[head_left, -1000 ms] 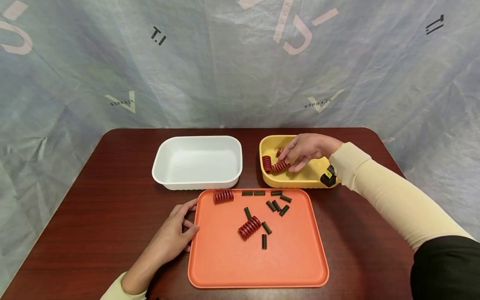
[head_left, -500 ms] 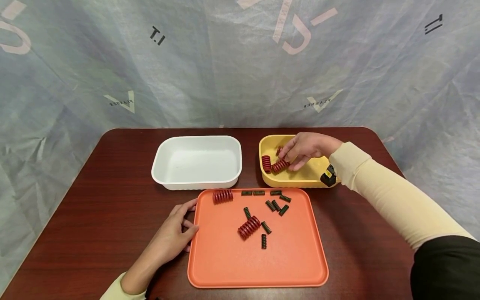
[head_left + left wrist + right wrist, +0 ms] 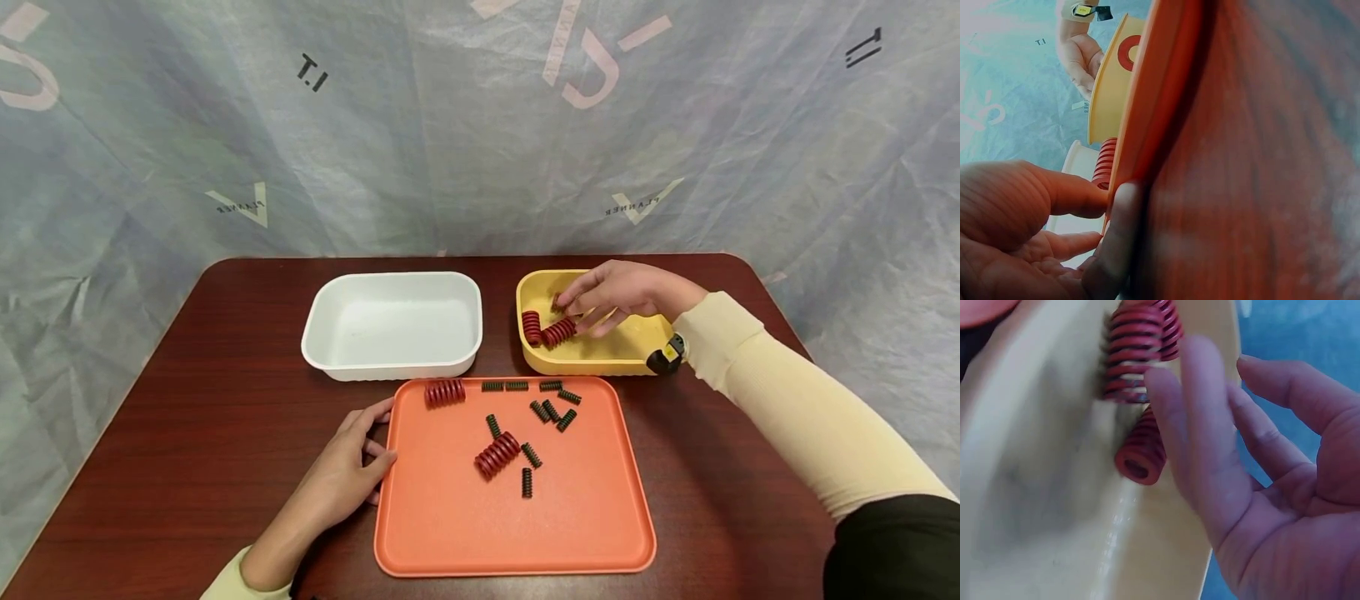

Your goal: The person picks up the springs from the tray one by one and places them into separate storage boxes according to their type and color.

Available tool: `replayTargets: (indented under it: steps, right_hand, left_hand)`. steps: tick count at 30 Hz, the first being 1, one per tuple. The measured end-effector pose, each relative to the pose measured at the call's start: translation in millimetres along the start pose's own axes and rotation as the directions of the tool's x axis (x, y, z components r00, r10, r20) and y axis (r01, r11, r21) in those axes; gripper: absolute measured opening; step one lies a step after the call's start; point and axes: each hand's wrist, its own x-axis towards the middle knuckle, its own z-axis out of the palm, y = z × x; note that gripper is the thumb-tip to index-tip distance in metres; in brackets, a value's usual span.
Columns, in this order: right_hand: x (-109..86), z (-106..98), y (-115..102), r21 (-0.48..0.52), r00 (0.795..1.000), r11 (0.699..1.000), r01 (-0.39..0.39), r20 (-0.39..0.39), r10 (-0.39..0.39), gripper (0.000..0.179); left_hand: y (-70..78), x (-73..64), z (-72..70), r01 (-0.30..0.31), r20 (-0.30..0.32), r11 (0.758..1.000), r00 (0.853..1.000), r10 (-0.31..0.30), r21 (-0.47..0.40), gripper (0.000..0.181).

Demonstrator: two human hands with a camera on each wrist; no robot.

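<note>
My left hand (image 3: 339, 475) pinches the left rim of the orange tray (image 3: 577, 529), the thumb on one side and a finger (image 3: 1119, 231) on the other in the left wrist view. On the tray lie two thick red coil springs, one near the back left (image 3: 445, 392) and one mid-tray (image 3: 497, 455), with several small dark green springs (image 3: 527, 482). My right hand (image 3: 1260, 469) is over the yellow bin (image 3: 592, 367), fingers spread and holding nothing. Beneath it are red springs: one by the left wall (image 3: 531, 327), one beside it (image 3: 558, 332), a third (image 3: 1142, 453) partly hidden by fingers.
A white bin (image 3: 393, 325) stands left of the yellow bin, behind the tray. All rest on a dark red wooden table (image 3: 202, 417). A grey printed sheet (image 3: 465, 150) hangs behind the table's far edge.
My right hand has lifted slightly and shifted right, its fingers drawing away from the red spring in the yellow bin. The left hand stays on the tray rim.
</note>
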Motion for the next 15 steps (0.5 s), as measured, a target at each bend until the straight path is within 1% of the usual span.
replayTargets:
  steps: [6,11,15]
  right_hand:
    - [-21.8,-0.5,5.0,0.011,0.994,0.995,0.104,-0.043,-0.103,0.048]
    - [-44.1,3.4,13.1,0.031,0.973,0.976,0.214,-0.099,-0.210,0.049]
    - [-57.4,13.3,22.5,0.067,0.956,0.958,0.281,-0.104,-0.273,0.054]
  left_hand:
    - [1.1,-0.4,1.3,-0.004,-0.002,1.000,1.000,0.004,-0.005,0.069]
    - [2.0,-0.8,1.6,-0.002,-0.002,1.000,1.000,0.002,-0.005,0.069]
    - [1.7,-1.6,1.1,-0.001,-0.004,1.000,1.000,0.001,-0.003,0.068]
